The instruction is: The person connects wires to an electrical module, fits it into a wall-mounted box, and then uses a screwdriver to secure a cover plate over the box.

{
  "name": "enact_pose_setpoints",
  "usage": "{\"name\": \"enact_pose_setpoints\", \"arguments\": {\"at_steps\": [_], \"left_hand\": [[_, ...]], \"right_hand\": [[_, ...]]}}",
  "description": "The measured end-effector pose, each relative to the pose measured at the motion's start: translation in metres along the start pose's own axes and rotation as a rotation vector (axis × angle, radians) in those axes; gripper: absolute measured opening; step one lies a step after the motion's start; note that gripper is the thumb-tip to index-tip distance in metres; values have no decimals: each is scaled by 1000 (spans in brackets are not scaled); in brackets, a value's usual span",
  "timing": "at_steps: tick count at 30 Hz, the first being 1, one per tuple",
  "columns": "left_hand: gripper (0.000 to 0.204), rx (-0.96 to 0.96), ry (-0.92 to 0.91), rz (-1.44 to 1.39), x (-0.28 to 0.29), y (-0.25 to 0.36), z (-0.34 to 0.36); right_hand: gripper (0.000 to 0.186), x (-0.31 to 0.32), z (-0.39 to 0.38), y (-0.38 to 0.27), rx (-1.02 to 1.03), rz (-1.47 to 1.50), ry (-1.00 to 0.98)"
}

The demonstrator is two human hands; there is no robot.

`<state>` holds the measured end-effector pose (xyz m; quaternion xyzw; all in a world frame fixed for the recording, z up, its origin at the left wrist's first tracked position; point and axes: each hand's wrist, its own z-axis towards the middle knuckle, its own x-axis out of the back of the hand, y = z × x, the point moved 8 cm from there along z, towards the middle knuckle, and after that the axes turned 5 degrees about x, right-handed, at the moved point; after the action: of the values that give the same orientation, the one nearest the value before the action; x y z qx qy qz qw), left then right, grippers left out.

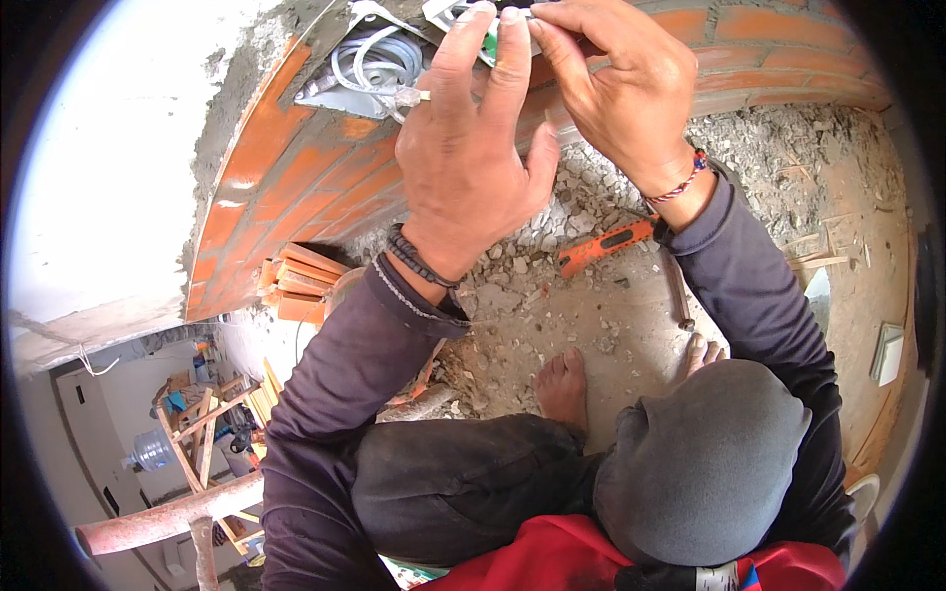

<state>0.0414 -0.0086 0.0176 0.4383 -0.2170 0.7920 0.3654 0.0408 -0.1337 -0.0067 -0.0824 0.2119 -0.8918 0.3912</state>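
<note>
Where the view crops a white fitting (pixel 439 13), hands (pixel 471 163) (pixel 636 94) close together, grip unclear.

Orange brick wall (pixel 313 185) (rubbly floor (pixel 623 313) below).

Grey rubble (pixel 564 212) lay strewn along a dusty concrete floor (pixel 631 307). At its edge rested an orange-and-black tool (pixel 591 255), near a dark metal bar (pixel 675 286). At left were stacked orange bricks (pixel 301 283); farther off, a clear bluish jug (pixel 152 450) sat near a wooden frame (pixel 189 458), behind a rough round pole (pixel 168 515).
</note>
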Motion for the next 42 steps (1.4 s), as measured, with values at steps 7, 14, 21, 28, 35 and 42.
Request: {"name": "enact_pose_setpoints", "arguments": {"at_steps": [7, 14, 21, 28, 35, 42], "left_hand": [[81, -19, -26, 16, -5, -1, -1], [81, 19, -46, 39, -4, -2, 0], [78, 44, -15, 40, -2, -7, 1], [77, -12, 6, 141, -3, -8, -2], [75, -11, -3, 153, -3, -5, 1], [72, -28, 45, 170, -2, -2, 5]], "right_hand": [[5, -6, -9, 17, -91, 65, 102], [4, -6, -4, 13, -114, 25, 74], [5, -11, -4, 23, -229, 102, 59], [5, -11, -6, 22, -159, 108, 92], [8, -12, -2, 17, -89, 46, 100], [9, -12, 0, 16, 7, -16, 137]]}}
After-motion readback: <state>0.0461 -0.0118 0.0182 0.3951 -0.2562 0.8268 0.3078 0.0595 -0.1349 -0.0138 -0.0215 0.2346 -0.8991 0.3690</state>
